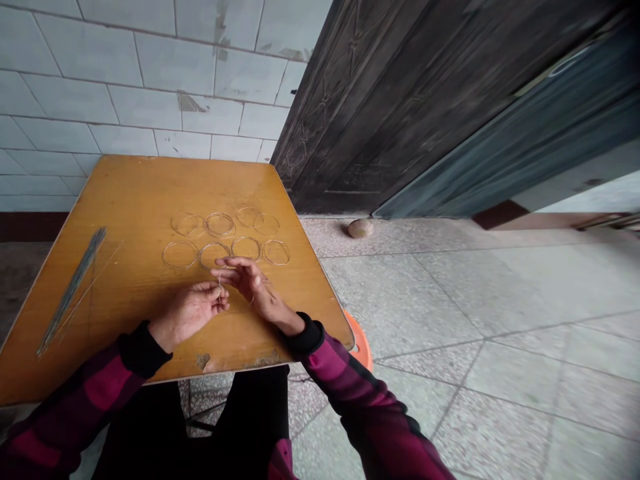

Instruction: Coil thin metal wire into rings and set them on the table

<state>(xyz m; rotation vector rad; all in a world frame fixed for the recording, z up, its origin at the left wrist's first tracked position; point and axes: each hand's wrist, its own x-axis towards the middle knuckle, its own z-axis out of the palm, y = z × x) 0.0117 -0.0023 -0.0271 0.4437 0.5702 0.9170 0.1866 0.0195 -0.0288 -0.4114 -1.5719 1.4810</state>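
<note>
My left hand (189, 310) and my right hand (250, 287) meet above the middle of a yellow-orange wooden tabletop (135, 207), near its front edge. Between them, both hands pinch a thin bent wire (219, 285). Just beyond my fingers lie several loose rings of thin wire (214, 255) in two rough rows. At the table's left side lies a bundle of straight grey metal rods (71, 290), with a single thin rod (95, 287) beside it.
A white tiled wall (125, 87) rises behind the table, and a dark wooden door (345, 113) stands to the right. An orange stool (361, 341) pokes out past the table's right corner. A rounded stone (360, 229) lies on the speckled tile floor (450, 313).
</note>
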